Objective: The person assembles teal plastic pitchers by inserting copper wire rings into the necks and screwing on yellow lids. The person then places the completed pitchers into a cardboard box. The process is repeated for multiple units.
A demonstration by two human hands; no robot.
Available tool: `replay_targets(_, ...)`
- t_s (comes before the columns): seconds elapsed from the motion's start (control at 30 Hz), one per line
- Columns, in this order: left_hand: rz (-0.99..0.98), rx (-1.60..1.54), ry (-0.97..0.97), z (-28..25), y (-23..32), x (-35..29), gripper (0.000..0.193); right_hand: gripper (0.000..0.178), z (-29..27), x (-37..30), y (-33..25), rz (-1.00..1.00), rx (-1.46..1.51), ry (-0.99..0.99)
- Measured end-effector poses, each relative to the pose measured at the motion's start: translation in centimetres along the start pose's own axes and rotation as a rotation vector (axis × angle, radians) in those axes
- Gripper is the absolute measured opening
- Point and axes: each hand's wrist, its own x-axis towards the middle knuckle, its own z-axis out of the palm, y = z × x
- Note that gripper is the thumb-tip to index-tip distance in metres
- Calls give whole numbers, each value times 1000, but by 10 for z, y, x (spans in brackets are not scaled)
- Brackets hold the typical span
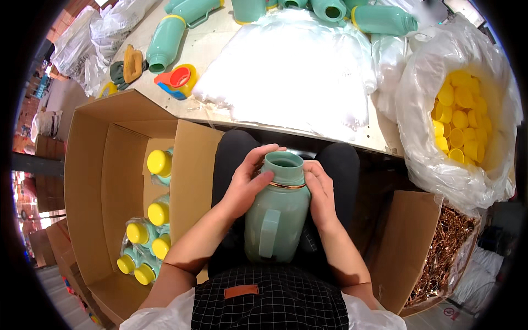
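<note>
A pale green flask (291, 225) with a side handle stands upright between my thighs, its open mouth tilted slightly toward me. Around the base of its neck lies a thin copper-coloured ring (286, 186). My left hand (248, 181) is closed on the left of the neck, with the thumb near the ring. From the other side, my right hand (321, 192) grips the neck and shoulder, its fingers bent at the ring. No lid is on the flask.
At left, an open cardboard box (88, 165) holds several yellow-capped flasks (159, 163). A plastic-lined bag (423, 132) of yellow caps (462, 118) stands at right, above a box of copper-coloured rings (445, 258). Clear plastic bags (291, 71) and green flasks (167, 39) lie on the table, beside a tape roll (184, 80).
</note>
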Motion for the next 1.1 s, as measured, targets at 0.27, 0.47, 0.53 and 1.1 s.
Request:
replay_targets(0.27, -124, -41, 193, 14, 3, -27, 48, 47, 15, -22, -6, -28, 229, -54)
replay_targets(0.47, 8, -248, 200, 16, -2, -28, 34, 38, 22, -21, -9, -130, 265, 2)
replay_targets(0.53, 43, -201, 206, 19, -5, -30, 33, 37, 22, -22, -9, -134, 207, 3)
replay_targets(1.1, -163, -147, 237, 7, 2, -29, 32, 21, 10, 15, -7, 298, 324, -99)
